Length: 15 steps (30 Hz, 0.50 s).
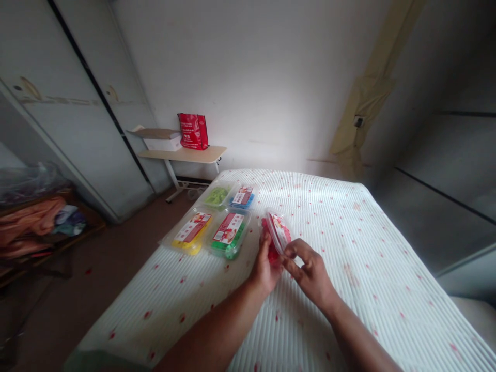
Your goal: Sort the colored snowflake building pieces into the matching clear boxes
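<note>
Left hand [267, 271]: grasping, wrapped round the left side and underside of a clear container.
Right hand [313, 276]: thumb and forefinger pinched at the near end of that container's rim; the remaining fingers curled.
Clear container [279, 231], one: filled with red pieces [273, 254]; raised between the hands near the middle of the scene, tipped on its side, lid facing right, printed label upon it.
Step in hand, as judged: work at the rim of the lid. Whether the lid is seated or parted cannot be told.
Next move, as judged: calls for a firm left hold, fingertip pressure confined to the rim, and care over the tilt, since a loose lid might let the pieces spill.
White cover [349, 289], one: ribbed, red-specked, beneath all the containers.
Green-filled container [228, 231], one: lying flat, left of the hands, labelled.
Yellow-filled container [191, 230], one: further left, beside the green, labelled.
Blue-filled container [243, 197], one: behind the green, labelled.
Lime-filled container [217, 195], one: left of the blue; no label made out.
Small table [203, 154], one: far left, bearing a white box [163, 143] and a red bag [194, 131].
Wall [267, 77], one: farthest, pale, with a socket [359, 121] at right.
</note>
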{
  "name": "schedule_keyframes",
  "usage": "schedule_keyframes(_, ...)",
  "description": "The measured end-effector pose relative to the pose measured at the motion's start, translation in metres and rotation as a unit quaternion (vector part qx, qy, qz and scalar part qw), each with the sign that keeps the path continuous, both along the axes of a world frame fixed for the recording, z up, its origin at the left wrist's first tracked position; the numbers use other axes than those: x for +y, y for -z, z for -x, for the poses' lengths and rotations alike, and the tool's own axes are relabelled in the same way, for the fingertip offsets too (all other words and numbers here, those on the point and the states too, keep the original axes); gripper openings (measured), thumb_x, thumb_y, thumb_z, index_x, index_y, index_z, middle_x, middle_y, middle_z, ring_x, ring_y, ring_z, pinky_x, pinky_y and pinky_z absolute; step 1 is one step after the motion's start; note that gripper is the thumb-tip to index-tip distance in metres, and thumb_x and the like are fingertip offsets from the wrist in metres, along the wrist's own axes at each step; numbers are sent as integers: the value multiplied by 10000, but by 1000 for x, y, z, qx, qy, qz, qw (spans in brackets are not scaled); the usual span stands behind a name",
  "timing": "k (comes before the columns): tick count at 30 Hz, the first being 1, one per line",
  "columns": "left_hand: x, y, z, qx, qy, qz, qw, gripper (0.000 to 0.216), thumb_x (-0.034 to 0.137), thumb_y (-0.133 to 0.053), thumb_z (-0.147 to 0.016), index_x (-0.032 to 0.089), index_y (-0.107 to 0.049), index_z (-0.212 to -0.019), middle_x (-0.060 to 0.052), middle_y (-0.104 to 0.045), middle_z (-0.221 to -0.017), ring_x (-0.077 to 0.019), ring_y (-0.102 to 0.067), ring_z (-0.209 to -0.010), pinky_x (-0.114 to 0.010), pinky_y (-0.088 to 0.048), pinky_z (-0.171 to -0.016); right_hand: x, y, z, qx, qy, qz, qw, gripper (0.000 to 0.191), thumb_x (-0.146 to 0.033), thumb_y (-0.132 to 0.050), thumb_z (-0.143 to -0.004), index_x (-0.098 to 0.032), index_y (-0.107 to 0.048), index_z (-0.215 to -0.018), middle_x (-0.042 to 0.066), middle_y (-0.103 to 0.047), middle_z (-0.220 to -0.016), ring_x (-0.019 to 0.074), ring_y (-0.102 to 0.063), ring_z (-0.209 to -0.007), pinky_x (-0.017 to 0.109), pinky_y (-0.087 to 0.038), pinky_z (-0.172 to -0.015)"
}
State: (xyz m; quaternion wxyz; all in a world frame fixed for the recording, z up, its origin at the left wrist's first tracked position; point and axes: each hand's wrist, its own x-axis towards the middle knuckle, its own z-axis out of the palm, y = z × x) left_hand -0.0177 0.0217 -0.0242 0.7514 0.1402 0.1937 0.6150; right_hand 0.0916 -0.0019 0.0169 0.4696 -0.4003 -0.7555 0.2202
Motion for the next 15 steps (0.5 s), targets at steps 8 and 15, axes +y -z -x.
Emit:
schedule_keyframes(8,0,2,1,3,9,-32,999,378,438,-646,-786,249,-604,-1110,-2,-661,-855,-138,-604,-717,-258,-468,-656,-3,2,0,3,13,36,999,226,-366,-488,-898,-206,-521,-741,8,-531,-726,150,-537,-691,263,-435,-623)
schedule_keyframes(15,0,4,0,8,-7,-20,1000,446,424,-678,-762,273,-578,-1169,5,-680,-920,-143,-621,-773,-254,-475,-686,-5,11,3,-14,70,-54,996,171,-278,-481,-903,-213,-534,-754,22,-564,-742,164,-545,-718,287,-444,-642)
